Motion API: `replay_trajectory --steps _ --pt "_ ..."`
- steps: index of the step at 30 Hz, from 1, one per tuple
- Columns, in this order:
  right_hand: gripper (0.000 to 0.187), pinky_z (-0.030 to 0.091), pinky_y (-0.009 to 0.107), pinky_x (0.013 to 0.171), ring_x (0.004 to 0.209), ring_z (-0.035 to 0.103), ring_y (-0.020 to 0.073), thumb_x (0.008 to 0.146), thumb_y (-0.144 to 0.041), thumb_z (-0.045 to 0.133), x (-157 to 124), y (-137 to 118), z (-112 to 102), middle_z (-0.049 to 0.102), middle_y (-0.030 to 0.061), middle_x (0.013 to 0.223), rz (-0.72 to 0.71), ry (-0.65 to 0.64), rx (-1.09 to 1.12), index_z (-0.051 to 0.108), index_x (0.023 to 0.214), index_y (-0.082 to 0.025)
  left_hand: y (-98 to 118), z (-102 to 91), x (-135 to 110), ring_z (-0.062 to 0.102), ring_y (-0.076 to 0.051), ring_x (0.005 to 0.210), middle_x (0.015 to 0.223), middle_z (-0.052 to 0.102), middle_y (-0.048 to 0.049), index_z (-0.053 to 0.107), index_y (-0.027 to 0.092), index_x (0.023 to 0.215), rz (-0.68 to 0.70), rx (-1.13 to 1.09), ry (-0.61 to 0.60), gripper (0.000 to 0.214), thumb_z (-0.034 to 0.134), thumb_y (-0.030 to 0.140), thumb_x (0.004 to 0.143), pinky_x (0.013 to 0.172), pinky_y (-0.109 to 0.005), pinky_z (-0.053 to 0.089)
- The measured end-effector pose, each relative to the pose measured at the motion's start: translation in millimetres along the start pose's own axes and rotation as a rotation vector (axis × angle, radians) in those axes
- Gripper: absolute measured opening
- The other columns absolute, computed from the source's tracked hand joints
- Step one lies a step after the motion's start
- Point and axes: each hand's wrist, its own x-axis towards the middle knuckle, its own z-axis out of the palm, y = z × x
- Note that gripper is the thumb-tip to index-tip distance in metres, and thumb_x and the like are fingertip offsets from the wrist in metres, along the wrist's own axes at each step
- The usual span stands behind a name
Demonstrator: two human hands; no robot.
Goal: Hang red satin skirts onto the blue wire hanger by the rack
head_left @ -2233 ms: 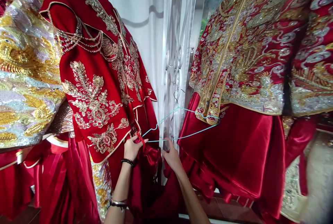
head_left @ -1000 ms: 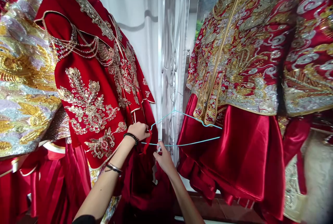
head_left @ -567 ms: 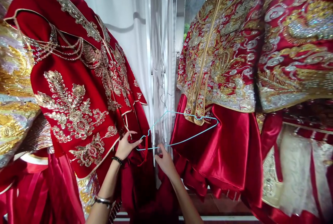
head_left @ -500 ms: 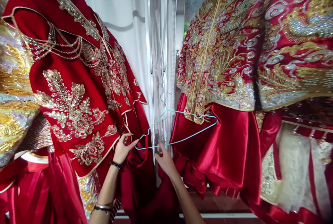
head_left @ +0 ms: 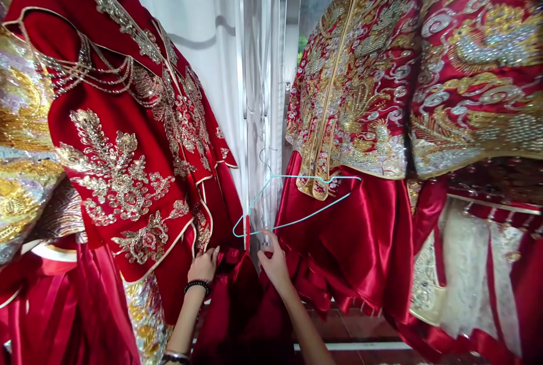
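A thin light-blue wire hanger (head_left: 297, 201) hangs tilted in the gap between two racks of red embroidered garments. A red loop strap (head_left: 246, 232) of a plain red satin skirt (head_left: 241, 303) is hooked over the hanger's left end. My right hand (head_left: 275, 263) pinches the hanger's lower wire near that end. My left hand (head_left: 204, 266), with a black bead bracelet at the wrist, grips the top of the red satin skirt just below the hem of a red jacket with gold embroidery (head_left: 131, 144).
A red and gold embroidered jacket over a red satin skirt (head_left: 360, 127) hangs on the right. Another ornate garment (head_left: 479, 71) is at far right, a gold and silver one (head_left: 21, 144) at far left. A white curtain and metal grille (head_left: 258, 71) stand behind.
My left hand has dropped from the hanger's left end to the skirt fabric below. The red strap now hangs on the hanger's end. The hanger's right side has tipped upward.
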Motion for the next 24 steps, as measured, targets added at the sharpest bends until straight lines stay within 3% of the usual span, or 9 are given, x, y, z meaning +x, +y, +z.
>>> replay_trajectory --steps 4,7,9,11,15,18,20,22,24 --pt "0.041 0.039 0.022 0.053 0.044 0.041 0.0097 0.064 -0.017 0.045 -1 4 -10 0.041 -0.0099 0.045 -0.033 0.106 0.062 0.052 0.104 -0.018 25 -8.9 -3 0.053 -0.025 0.094 0.095 0.058 -0.0125 0.065 0.020 0.097 0.185 0.022 0.353 0.036 0.039 0.040 0.084 0.084 -0.038 0.041" --pt "0.034 0.039 0.023 0.053 0.045 0.043 0.0098 0.066 -0.017 0.045 1 8 -20 0.042 -0.0094 0.046 -0.039 0.148 0.158 0.052 0.100 -0.018 45 -13.3 -4 0.054 -0.021 0.085 0.086 0.060 -0.0089 0.066 0.018 0.087 0.414 -0.174 0.425 0.032 0.039 0.035 0.085 0.083 -0.034 0.041" --pt "0.029 0.038 0.023 0.051 0.044 0.042 0.0093 0.069 -0.018 0.045 1 11 -27 0.042 -0.0091 0.047 -0.042 0.185 0.219 0.052 0.097 -0.018 59 -10.9 -9 0.056 -0.019 0.077 0.079 0.062 -0.0064 0.066 0.019 0.081 0.535 -0.319 0.290 0.031 0.040 0.035 0.084 0.076 -0.030 0.043" --pt "0.024 0.036 0.022 0.049 0.045 0.040 0.0086 0.070 -0.020 0.047 0 15 -34 0.041 -0.0088 0.049 -0.057 0.224 0.261 0.052 0.094 -0.017 75 -2.4 -19 0.057 -0.016 0.071 0.076 0.064 -0.0046 0.067 0.019 0.079 0.616 -0.449 0.051 0.028 0.046 0.037 0.081 0.070 -0.026 0.043" --pt "0.019 0.033 0.022 0.048 0.045 0.038 0.0080 0.072 -0.022 0.049 -3 18 -45 0.040 -0.0086 0.050 -0.071 0.278 0.276 0.052 0.091 -0.017 101 31.4 -47 0.057 -0.015 0.068 0.076 0.067 -0.0021 0.068 0.018 0.079 0.652 -0.597 -0.401 0.030 0.060 0.045 0.069 0.062 -0.021 0.042" --pt "0.016 0.034 0.022 0.049 0.046 0.037 0.0077 0.074 -0.026 0.052 -5 19 -51 0.039 -0.0086 0.050 -0.083 0.348 0.214 0.053 0.087 -0.017 109 60.1 -60 0.055 -0.014 0.063 0.066 0.063 -0.0004 0.064 0.015 0.074 0.603 -0.635 -0.450 0.033 0.067 0.045 0.061 0.057 -0.021 0.039" --pt "0.017 0.036 0.023 0.052 0.048 0.040 0.0082 0.075 -0.029 0.053 -6 20 -54 0.041 -0.0081 0.050 -0.083 0.359 0.174 0.054 0.086 -0.017 111 72.8 -60 0.053 -0.012 0.056 0.060 0.060 0.0006 0.062 0.016 0.073 0.550 -0.702 -0.453 0.028 0.062 0.043 0.066 0.053 -0.020 0.038" --pt "0.018 0.038 0.024 0.056 0.050 0.043 0.0088 0.075 -0.032 0.054 -7 20 -56 0.044 -0.0073 0.050 -0.080 0.354 0.141 0.054 0.085 -0.017 112 77.3 -59 0.050 -0.011 0.049 0.054 0.057 0.0018 0.059 0.017 0.070 0.508 -0.749 -0.484 0.023 0.054 0.039 0.073 0.049 -0.020 0.037" --pt "0.019 0.039 0.024 0.058 0.051 0.044 0.0090 0.075 -0.034 0.055 -7 20 -57 0.045 -0.0068 0.051 -0.083 0.367 0.116 0.055 0.084 -0.017 113 74.6 -58 0.048 -0.010 0.047 0.051 0.055 0.0030 0.056 0.018 0.066 0.512 -0.731 -0.429 0.017 0.053 0.033 0.073 0.049 -0.020 0.036"
